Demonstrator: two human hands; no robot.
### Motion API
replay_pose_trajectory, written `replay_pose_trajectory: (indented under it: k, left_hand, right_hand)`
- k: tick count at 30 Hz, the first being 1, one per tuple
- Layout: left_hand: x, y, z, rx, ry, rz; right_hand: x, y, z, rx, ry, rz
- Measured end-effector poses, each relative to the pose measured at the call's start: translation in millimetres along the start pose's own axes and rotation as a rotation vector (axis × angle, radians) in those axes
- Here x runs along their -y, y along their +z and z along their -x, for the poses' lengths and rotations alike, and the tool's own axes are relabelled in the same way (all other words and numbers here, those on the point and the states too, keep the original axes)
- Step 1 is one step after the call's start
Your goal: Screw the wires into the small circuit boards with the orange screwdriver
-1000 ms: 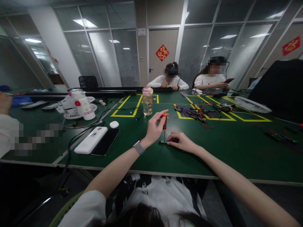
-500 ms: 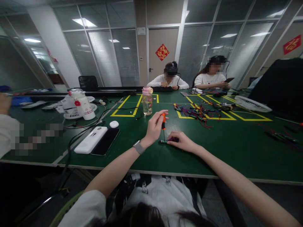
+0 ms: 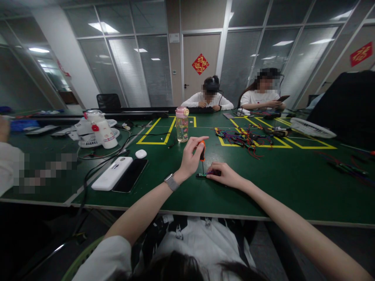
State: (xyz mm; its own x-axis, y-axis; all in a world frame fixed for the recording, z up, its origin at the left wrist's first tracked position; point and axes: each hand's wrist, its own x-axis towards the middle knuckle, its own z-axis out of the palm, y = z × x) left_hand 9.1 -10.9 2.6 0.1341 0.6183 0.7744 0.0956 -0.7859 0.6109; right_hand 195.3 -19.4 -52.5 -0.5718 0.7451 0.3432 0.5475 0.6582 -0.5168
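Observation:
Near the middle of the green table [image 3: 187,199], my left hand [image 3: 191,157] grips an orange and black screwdriver [image 3: 202,152]. The screwdriver stands upright, its tip down at a small green circuit board [image 3: 201,175] lying on the table. My right hand [image 3: 223,174] is closed on the right end of that board and its dark wires, just right of the shaft. The exact contact of the tip is too small to tell.
Beyond my hands stand a pink-lidded bottle [image 3: 182,127] and a tangle of wired boards [image 3: 246,137]. To the left lie a white power bank [image 3: 112,173], a black phone [image 3: 130,175], an earbud case [image 3: 141,153] and cables. Two people sit opposite; another person's arm is at far left.
The fingers of my left hand have shifted slightly around the screwdriver handle, which looks turned a little. My right hand and the board have stayed in place.

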Motion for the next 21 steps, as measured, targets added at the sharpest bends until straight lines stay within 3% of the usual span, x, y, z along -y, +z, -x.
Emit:
replay_pose_trajectory:
  k: [6,15,21]
  left_hand:
    - [2.0,0.0,0.9,0.033,-0.049,0.110]
    - [-2.1,-0.2,-0.5,-0.099,0.055,-0.116]
    - [-1.8,-1.9,1.0,0.020,-0.011,0.054]
  right_hand:
    - [0.3,-1.1,0.2,0.006,-0.009,0.016]
    - [-2.8,-0.4,1.0,0.015,-0.015,0.026]
    - [-3.6,-0.5,1.7,-0.007,-0.025,0.013]
